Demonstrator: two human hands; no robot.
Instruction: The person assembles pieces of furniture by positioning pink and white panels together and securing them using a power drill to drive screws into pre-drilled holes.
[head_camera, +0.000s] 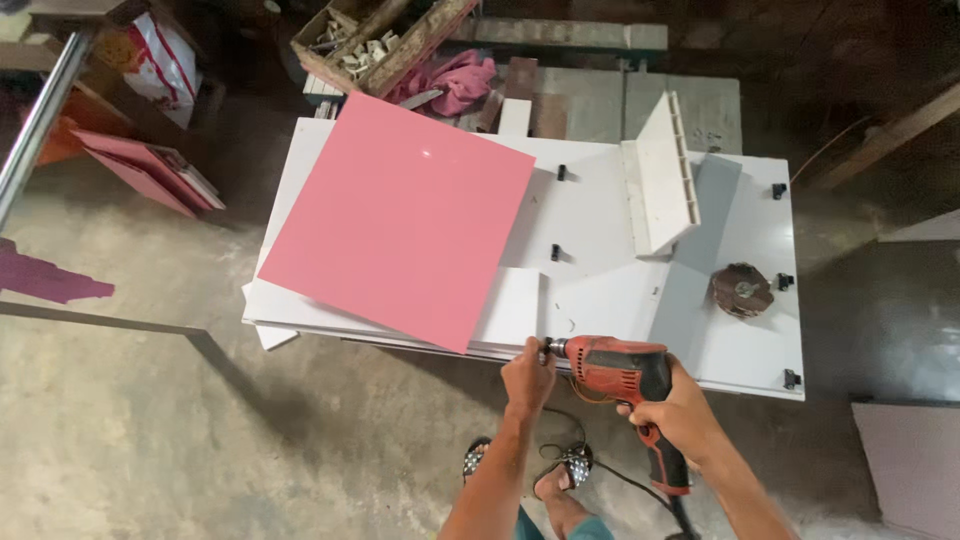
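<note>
Drill (615, 368), red corded type, is gripped by right hand (680, 412) at lower center of frame. Its chuck end is pinched by left hand (527, 377), w/ white board (600, 250) & pink panel (400, 220) above.

glossy pink panel (400, 225), red plastic drill (620, 368)

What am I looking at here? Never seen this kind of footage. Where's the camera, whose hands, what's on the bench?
There is one picture, from a camera worn on a person's head, looking down. No machine: two bare hands. The right hand grips a red power drill by its handle. The left hand is at the drill's front end, around the chuck. The drill sits at the near edge of a white board serving as the work surface. On it lie a large pink panel, an upright white piece, a round brown disc and small black clips.
</note>
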